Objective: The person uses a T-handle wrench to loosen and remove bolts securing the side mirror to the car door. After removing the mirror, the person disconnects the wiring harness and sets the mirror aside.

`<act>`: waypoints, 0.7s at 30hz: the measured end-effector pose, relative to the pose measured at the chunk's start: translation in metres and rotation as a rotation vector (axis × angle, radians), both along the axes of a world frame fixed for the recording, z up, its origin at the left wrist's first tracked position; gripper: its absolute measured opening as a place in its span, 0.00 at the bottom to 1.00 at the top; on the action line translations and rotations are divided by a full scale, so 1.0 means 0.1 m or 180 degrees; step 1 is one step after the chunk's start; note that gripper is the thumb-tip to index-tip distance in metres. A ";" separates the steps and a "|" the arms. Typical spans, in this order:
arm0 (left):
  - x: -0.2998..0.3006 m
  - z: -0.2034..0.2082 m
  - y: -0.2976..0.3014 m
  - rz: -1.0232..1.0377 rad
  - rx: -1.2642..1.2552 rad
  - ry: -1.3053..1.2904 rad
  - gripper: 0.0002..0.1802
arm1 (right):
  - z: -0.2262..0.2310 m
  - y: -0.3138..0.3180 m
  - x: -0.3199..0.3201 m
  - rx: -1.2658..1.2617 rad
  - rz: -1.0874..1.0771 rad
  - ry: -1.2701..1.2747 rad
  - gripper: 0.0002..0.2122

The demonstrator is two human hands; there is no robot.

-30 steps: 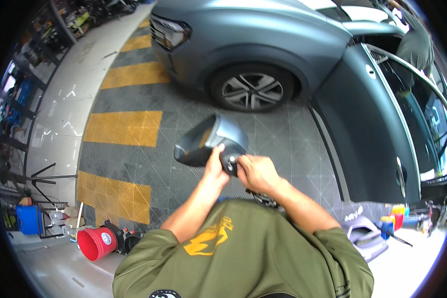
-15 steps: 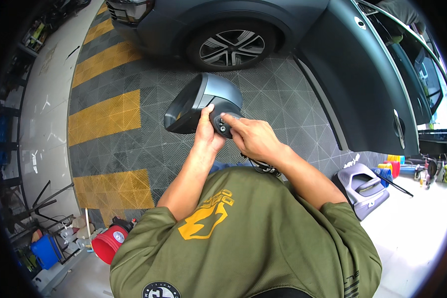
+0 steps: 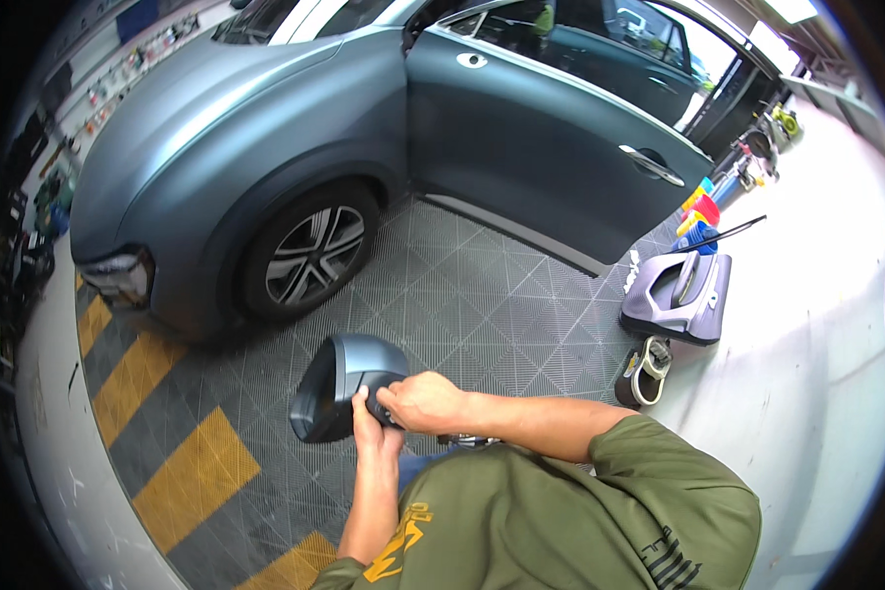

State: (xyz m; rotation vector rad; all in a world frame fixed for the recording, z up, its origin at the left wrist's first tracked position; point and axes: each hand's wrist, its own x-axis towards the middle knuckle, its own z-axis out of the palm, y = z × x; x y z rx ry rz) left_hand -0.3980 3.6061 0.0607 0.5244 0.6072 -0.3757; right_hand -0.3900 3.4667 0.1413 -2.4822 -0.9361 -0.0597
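A car side mirror (image 3: 372, 356), with a blue-grey cap and black housing, is held off the floor in front of my body. My left hand (image 3: 374, 433) supports its black mounting base from below, the thumb up along the side. Over the same base, my right hand (image 3: 425, 403) is closed with its fingers curled against it. That hand covers most of the base, so its fingertips are hard to make out. Dark cables (image 3: 467, 441) show just below my right forearm.
A blue-grey car stands ahead, its front wheel (image 3: 315, 256) beyond the mirror. Its front door (image 3: 551, 128) is swung open and has a small round opening (image 3: 472, 61). At right are a purple-grey door trim panel (image 3: 698, 295), a beige-and-dark container (image 3: 647, 374) and coloured buckets (image 3: 698, 211).
My view has swung right and up, showing more of the car and door. My right hand's extended index finger has curled in over the mirror's base. The left hand keeps its hold.
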 end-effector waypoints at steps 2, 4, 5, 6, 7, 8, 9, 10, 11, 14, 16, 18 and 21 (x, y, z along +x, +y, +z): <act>0.02 0.14 -0.08 -0.0096 -0.0061 0.0095 0.23 | 0.08 -0.08 -0.05 0.0126 0.0060 0.0134 0.07; 0.08 0.10 -0.19 -0.0147 -0.0189 0.0249 0.23 | 0.07 -0.20 -0.03 -0.0032 -0.0021 0.0167 0.07; 0.08 0.05 -0.23 -0.0159 -0.0193 0.0282 0.24 | 0.04 -0.24 -0.02 -0.0106 -0.0037 0.0245 0.07; 0.08 0.01 -0.27 -0.0172 -0.0198 0.0317 0.25 | -0.01 -0.29 0.00 -0.0180 -0.0055 0.0327 0.08; 0.10 0.02 -0.30 -0.0204 -0.0182 0.0292 0.25 | 0.02 -0.34 0.02 -0.0246 -0.0104 0.0410 0.08; 0.11 0.04 -0.32 -0.0240 -0.0167 0.0269 0.25 | 0.06 -0.39 0.02 -0.0097 -0.0120 0.0306 0.08; 0.13 0.06 -0.35 -0.0279 -0.0154 0.0245 0.25 | 0.12 -0.43 0.01 0.0048 -0.0139 0.0200 0.09; 0.16 0.06 -0.37 -0.0285 -0.0149 0.0218 0.25 | 0.15 -0.46 0.00 0.0214 -0.0183 0.0098 0.10; 0.18 0.06 -0.40 -0.0297 -0.0154 0.0190 0.26 | 0.12 -0.50 0.02 0.0184 -0.0099 0.0039 0.11; 0.21 0.13 -0.50 -0.0318 -0.0060 0.0147 0.26 | 0.00 -0.56 0.08 0.0160 -0.0198 0.0166 0.10; 0.20 0.22 -0.53 -0.0264 0.0059 0.0163 0.27 | 0.00 -0.61 0.09 0.0269 -0.0226 0.0081 0.09; 0.21 0.20 -0.50 -0.0322 -0.0049 0.0069 0.27 | 0.05 -0.60 0.07 0.0505 -0.0296 -0.0092 0.10; 0.17 0.18 -0.56 -0.0250 -0.0127 0.0114 0.27 | 0.08 -0.69 0.09 0.0262 -0.0070 -0.0001 0.10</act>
